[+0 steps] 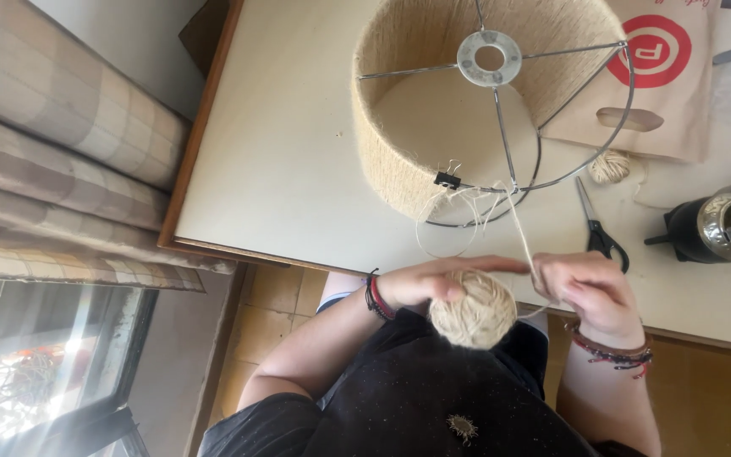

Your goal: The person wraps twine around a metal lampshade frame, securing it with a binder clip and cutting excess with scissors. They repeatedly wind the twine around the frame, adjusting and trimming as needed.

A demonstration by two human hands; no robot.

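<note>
Black-clad lap and torso [433,398] at lower centre of the frame, with a small tuft of fibre lying on the fabric.

Ball of jute twine [473,309], lower centre, just above the lap: cupped from the left side of the frame by the left hand [420,283], fingers curled over its top. Wrist carries dark and red bands.

Right hand [590,292], lower right of centre, fingers closed in a pinch on a strand of twine [519,228] that runs up from the hand to the lampshade frame. Wrist carries red and brown bracelets.

Lampshade frame [484,101], upper centre, lying on the pale table [281,169]: wire ring and spokes with a round metal hub, left part of the drum already wrapped in twine. Black binder clip [447,178] on its lower rim, loose twine loops hanging beside it.

Scissors [598,228], black-handled, on the table right of centre, near the right hand.

Small twine bundle [609,167], just above the scissors.

Paper bag [662,76], upper right, under the frame's edge.

Black and metal pot [721,227], far right edge.

Rolled checked fabric [61,152], upper left.
</note>
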